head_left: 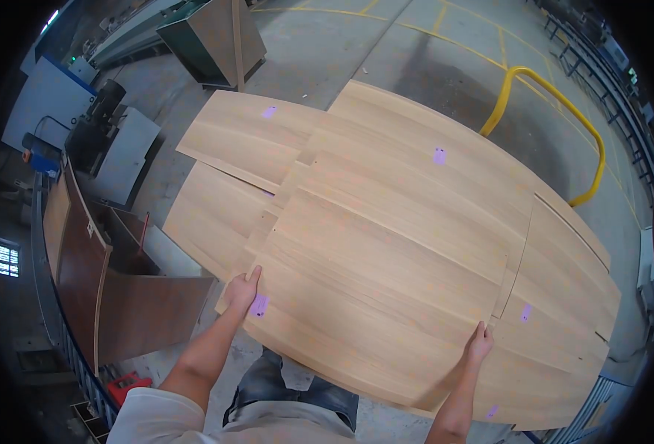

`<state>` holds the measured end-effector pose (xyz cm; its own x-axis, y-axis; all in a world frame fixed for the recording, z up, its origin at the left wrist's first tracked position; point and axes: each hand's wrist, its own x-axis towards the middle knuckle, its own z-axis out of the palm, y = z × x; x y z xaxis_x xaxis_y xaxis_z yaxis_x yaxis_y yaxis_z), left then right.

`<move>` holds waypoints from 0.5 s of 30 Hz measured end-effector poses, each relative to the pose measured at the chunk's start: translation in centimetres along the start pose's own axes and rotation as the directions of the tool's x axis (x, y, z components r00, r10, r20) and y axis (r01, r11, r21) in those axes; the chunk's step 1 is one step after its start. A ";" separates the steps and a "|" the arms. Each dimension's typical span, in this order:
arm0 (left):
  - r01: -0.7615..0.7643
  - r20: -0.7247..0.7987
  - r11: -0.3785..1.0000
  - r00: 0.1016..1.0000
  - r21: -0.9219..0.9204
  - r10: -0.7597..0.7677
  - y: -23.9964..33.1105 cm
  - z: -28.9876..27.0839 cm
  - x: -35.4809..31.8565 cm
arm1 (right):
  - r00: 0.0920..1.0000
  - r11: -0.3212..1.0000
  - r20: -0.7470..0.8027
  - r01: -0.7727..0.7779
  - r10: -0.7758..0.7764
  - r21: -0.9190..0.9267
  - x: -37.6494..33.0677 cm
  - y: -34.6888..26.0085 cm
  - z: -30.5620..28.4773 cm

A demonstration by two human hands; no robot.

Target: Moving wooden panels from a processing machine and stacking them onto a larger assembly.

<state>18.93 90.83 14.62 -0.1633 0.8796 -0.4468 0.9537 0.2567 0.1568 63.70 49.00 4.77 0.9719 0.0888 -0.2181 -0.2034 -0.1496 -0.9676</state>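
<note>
A large pale wood-grain panel (371, 274) lies on top of a spread of similar panels in front of me. My left hand (241, 291) grips its left edge near the front corner, thumb on top and the other fingers mostly hidden. At the opposite edge, my right hand (480, 342) is closed on the front right corner, with its thumb upward. Underneath, other boards stick out: one at the far left (245, 122), one at the left (212, 214) and one at the right (556, 296). Small purple labels (439, 156) are stuck on several boards.
Beyond the boards stands a yellow tubular rail (601, 155). Brown panels (149, 314) stand upright at my left, near a grey machine (123, 155). A cabinet-like box (223, 44) is at the back left. Roller conveyor (601, 81) runs along the far right.
</note>
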 end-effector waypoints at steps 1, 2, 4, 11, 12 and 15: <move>0.004 0.003 1.000 1.000 0.001 -0.004 -0.1 0.0 0.6 | 1.000 0.999 -0.029 0.009 -0.008 0.037 0.2 -0.1 0.9; 0.027 0.025 1.000 0.999 -0.004 -0.026 -0.3 -0.1 1.3 | 1.000 0.999 -0.030 0.008 -0.007 0.032 0.7 -0.4 1.5; 0.044 0.049 0.999 0.998 -0.002 -0.044 0.8 0.0 1.4 | 0.996 0.977 0.026 -0.073 0.080 -0.199 1.8 -0.9 1.5; -0.090 -0.028 0.992 0.996 -0.089 0.088 3.6 1.0 3.4 | 0.996 0.920 0.087 0.027 0.008 -0.390 3.7 -2.1 2.5; -0.132 -0.046 0.984 0.991 -0.120 0.127 3.4 1.1 3.7 | 0.996 0.919 0.080 0.058 -0.029 -0.390 3.5 -1.8 2.8; -0.222 -0.037 0.959 0.975 -0.175 0.218 2.8 1.4 4.8 | 0.996 0.886 0.093 0.052 -0.010 -0.462 3.4 -2.0 2.6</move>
<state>21.17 95.20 11.68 0.0397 0.9287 -0.3688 0.9071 0.1213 0.4032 67.09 52.19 5.60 0.9585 0.1820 -0.2193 -0.0746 -0.5824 -0.8095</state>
